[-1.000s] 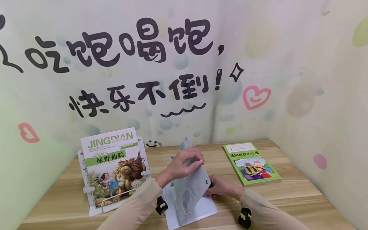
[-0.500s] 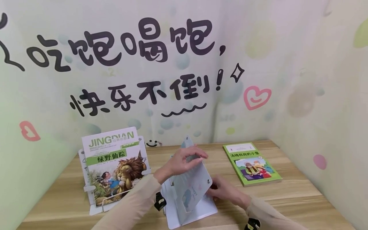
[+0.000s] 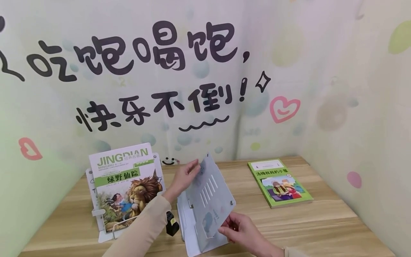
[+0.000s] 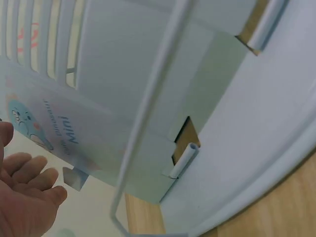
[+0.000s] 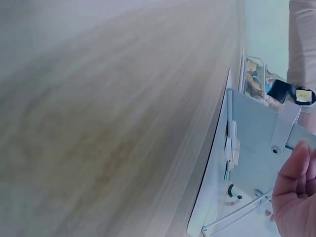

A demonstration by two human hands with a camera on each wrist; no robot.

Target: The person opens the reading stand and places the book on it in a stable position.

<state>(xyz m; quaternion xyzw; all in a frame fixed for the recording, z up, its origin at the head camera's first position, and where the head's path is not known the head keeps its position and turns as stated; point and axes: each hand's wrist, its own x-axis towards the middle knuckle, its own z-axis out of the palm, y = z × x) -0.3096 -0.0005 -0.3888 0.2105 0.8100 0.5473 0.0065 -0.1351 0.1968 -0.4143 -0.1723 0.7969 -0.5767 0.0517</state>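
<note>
A pale blue metal book stand [image 3: 213, 192] has its slotted panel tilted up from a flat white base [image 3: 191, 242]. My left hand [image 3: 183, 178] is beside the panel's upper left edge with its fingers extended. In the left wrist view that hand [image 4: 29, 192] is near the panel [image 4: 123, 64], with loosely bent fingers and nothing between them. At the panel's lower right edge my right hand [image 3: 245, 233] pinches with thumb and fingers. The right wrist view shows this hand [image 5: 298, 192] beside a clip on the panel [image 5: 252, 128]; its exact grip is partly hidden.
To the left, a lion-covered book [image 3: 128, 189] leans upright on another white stand [image 3: 102, 235]. A green-bordered book [image 3: 279, 182] lies flat at the right on the wooden table [image 3: 298, 228]. A printed curtain [image 3: 205, 71] hangs behind.
My left hand has left the panel's upper face and moved to its left edge, uncovering the slots. The right hand has come from behind the right edge to the lower front.
</note>
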